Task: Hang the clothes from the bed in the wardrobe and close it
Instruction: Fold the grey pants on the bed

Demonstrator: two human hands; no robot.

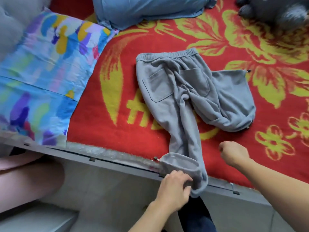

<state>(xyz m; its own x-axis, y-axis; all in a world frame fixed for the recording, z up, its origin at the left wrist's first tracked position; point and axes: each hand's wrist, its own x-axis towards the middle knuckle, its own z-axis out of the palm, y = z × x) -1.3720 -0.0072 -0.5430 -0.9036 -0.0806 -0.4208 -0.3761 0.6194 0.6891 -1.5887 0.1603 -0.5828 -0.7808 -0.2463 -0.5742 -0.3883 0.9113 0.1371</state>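
Grey sweatpants [180,91] lie spread on the bed's red blanket with yellow flowers [120,114], waistband away from me. One leg runs down over the bed's front edge, the other is folded to the right. My left hand [173,188] grips the cuff of the hanging leg at the bed's edge. Over the blanket, just right of that leg, my right hand [234,153] hovers with its fingers curled and holds nothing. No wardrobe is in view.
A colourful patterned pillow [41,77] lies at the left of the bed. A blue garment or pillow [147,9] sits at the top, a grey plush toy [275,9] at the top right. The grey bed frame [117,166] runs along the front. Pale floor lies below.
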